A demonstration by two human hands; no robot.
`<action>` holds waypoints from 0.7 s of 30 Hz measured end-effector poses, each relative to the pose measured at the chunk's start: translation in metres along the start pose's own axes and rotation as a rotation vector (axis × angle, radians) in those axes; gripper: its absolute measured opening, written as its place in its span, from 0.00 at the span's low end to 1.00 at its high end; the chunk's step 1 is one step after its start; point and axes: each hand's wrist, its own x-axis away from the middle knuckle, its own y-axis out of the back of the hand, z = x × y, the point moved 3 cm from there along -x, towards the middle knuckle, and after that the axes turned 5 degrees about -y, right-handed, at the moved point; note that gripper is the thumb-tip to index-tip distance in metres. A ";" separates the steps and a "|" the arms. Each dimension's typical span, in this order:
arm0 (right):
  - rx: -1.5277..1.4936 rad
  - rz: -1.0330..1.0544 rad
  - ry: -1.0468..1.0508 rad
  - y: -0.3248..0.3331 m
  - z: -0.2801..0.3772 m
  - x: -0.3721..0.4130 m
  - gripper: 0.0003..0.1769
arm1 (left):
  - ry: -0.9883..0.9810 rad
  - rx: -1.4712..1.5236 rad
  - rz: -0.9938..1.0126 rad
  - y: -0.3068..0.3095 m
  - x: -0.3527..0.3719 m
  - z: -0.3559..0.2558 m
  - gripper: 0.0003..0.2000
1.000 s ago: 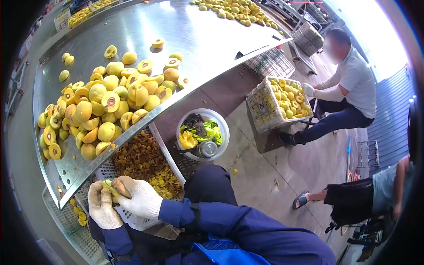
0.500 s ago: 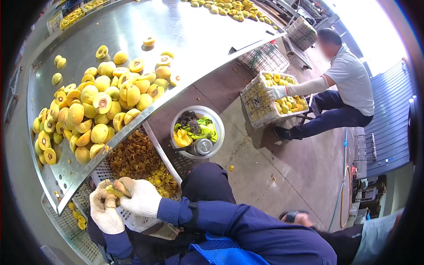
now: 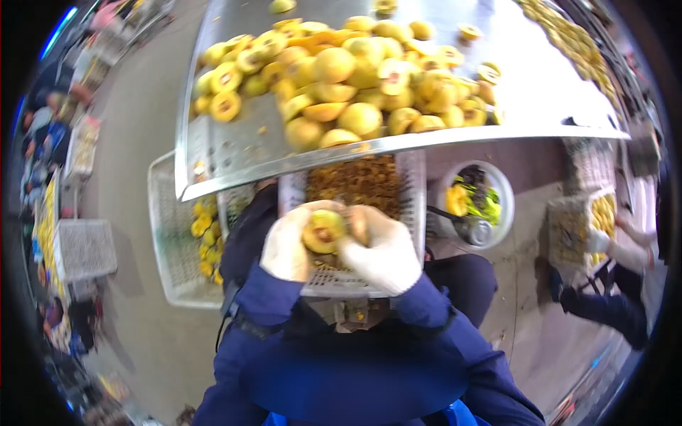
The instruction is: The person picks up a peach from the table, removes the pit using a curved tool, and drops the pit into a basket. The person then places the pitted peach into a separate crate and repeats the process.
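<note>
Both hands wear white work gloves and meet at frame centre. The left hand (image 3: 286, 247) and right hand (image 3: 382, 254) are both curled closed around 1 fruit half (image 3: 324, 231), fingers wrapped on its sides, no gap showing. The fruit half is yellow-green, with a darker centre facing the camera; the view is blurred, so finer detail is unclear. It is held up in the air, just above the near end of the white mesh crate (image 3: 334, 282), not touching it. That crate holds a brown heap of pits (image 3: 355, 181) and sits under the edge of the steel table (image 3: 231, 145).

On the table lies a big pile of yellow fruit (image 3: 355, 78), whole ones and cut ones mixed, right up to the rim. Left of the hands is a 2nd mesh crate (image 3: 165, 234) with small yellow pieces (image 3: 204, 238) in it. Right of the hands is a white bucket (image 3: 506, 202) on the floor, holding green and yellow stuff. Far right, another person's gloved hand (image 3: 600, 241) is at a crate of fruit (image 3: 568, 227), well apart from the wearer's hands. Blue sleeves fill the bottom of the frame.
</note>
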 end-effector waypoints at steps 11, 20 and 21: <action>-0.275 0.297 -0.267 -0.008 0.018 0.033 0.15 | 0.059 0.790 -0.094 0.015 -0.003 -0.002 0.21; 0.066 0.223 0.220 -0.036 0.006 0.026 0.09 | 0.067 0.725 -0.229 0.004 0.001 -0.008 0.24; 0.061 0.230 0.160 -0.037 0.006 0.026 0.08 | 0.070 0.736 -0.224 0.004 0.002 -0.007 0.24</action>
